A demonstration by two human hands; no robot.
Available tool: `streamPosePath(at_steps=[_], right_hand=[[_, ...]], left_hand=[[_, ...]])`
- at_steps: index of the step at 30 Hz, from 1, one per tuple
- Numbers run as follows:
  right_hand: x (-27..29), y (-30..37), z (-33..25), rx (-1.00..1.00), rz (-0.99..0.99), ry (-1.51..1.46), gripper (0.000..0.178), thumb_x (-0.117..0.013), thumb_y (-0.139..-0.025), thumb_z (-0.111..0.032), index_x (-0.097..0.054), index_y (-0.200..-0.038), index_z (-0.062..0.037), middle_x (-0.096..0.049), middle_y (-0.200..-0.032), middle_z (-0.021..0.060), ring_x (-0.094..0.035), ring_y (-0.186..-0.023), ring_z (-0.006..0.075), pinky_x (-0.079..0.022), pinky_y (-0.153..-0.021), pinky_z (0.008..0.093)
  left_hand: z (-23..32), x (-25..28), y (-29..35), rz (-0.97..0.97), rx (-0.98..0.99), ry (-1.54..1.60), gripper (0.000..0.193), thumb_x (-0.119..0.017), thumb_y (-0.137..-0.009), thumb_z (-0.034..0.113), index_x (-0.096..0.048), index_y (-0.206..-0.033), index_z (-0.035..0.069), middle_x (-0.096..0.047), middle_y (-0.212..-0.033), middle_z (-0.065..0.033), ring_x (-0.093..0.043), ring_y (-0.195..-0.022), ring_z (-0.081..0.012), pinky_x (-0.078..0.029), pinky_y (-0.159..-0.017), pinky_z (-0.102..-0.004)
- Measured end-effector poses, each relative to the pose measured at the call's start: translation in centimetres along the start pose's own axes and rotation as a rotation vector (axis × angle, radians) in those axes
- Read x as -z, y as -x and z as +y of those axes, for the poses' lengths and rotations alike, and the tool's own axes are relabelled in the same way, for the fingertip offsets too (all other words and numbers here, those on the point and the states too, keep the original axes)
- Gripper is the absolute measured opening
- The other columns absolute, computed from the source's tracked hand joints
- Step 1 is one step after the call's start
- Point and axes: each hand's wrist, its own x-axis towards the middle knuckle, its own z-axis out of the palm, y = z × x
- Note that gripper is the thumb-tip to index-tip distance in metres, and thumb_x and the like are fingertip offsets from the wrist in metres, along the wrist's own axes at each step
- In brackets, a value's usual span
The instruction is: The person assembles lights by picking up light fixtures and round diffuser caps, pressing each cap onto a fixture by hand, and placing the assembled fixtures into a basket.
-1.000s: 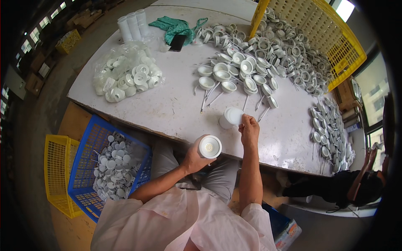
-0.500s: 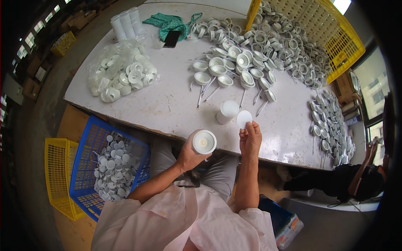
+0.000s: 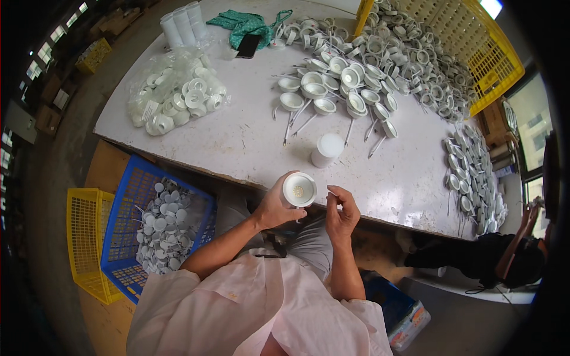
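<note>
My left hand is closed around a small round LED downlight, its open face up and a cluster of yellowish LED dots showing inside. Just to its right, my right hand pinches a thin white disc between thumb and fingers. That disc is turned nearly edge-on and hardly shows. Beyond both hands, a white cylindrical stack stands on the table; whether it is all discs I cannot tell. Farther back lie several white downlights with short cables.
A clear bag of white rings lies at left, near a phone and green cloth. White rings spill from a yellow crate. More lamps lie right. A blue basket holds small white parts. Another person is at right.
My right hand has drawn the disc nearer and left, away from the stack, turning it nearly edge-on. My left hand has shifted slightly right and up with the downlight.
</note>
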Motion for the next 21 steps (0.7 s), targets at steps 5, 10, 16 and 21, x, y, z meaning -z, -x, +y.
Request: streamPosePath(at_steps=[5, 10, 16, 21], right_hand=[[-0.4, -0.2, -1.6, 0.422, -0.2, 0.323, 0.046, -0.062, -0.061, 0.012, -0.065, -0.104, -0.0064, -0.064, -0.106, 0.0115, -0.061, -0.071, 0.0258, -0.052, -0.061, 0.0316], [-1.0, -0.1, -1.9, 0.462, -0.26, 0.354, 0.049, -0.065, -0.059, 0.006, -0.064, -0.106, -0.0089, -0.062, -0.111, 0.0102, -0.061, -0.074, 0.0253, -0.052, -0.06, 0.0316], [-1.2, 0.1, -1.8, 0.477, -0.296, 0.325, 0.054, -0.068, -0.059, 0.004, -0.064, -0.111, -0.0104, -0.061, -0.114, 0.0106, -0.061, -0.074, 0.0253, -0.052, -0.06, 0.0321], [-1.1, 0.3, -1.6, 0.499, -0.307, 0.335, 0.056, -0.072, -0.06, 0.002, -0.065, -0.114, -0.0125, -0.061, -0.115, 0.0098, -0.061, -0.073, 0.0245, -0.052, -0.059, 0.0312]], left_hand=[[0.3, 0.5, -0.3, -0.052, -0.194, -0.272, 0.072, -0.07, -0.083, 0.026, -0.031, -0.135, -0.004, -0.048, -0.124, -0.0128, -0.047, -0.114, -0.0177, -0.041, -0.096, -0.0304], [0.1, 0.5, -0.2, 0.032, -0.118, -0.312, 0.064, -0.062, -0.087, 0.031, -0.034, -0.133, -0.004, -0.051, -0.12, -0.0131, -0.05, -0.11, -0.0184, -0.043, -0.093, -0.0309], [-0.3, 0.5, -0.2, 0.124, -0.087, -0.367, 0.046, -0.053, -0.09, 0.02, -0.042, -0.129, -0.002, -0.057, -0.113, -0.0129, -0.054, -0.104, -0.0179, -0.044, -0.09, -0.0306], [-0.3, 0.1, -0.2, 0.171, -0.078, -0.356, 0.041, -0.051, -0.091, 0.018, -0.045, -0.126, -0.001, -0.058, -0.112, -0.0127, -0.055, -0.102, -0.0182, -0.045, -0.089, -0.0305]])
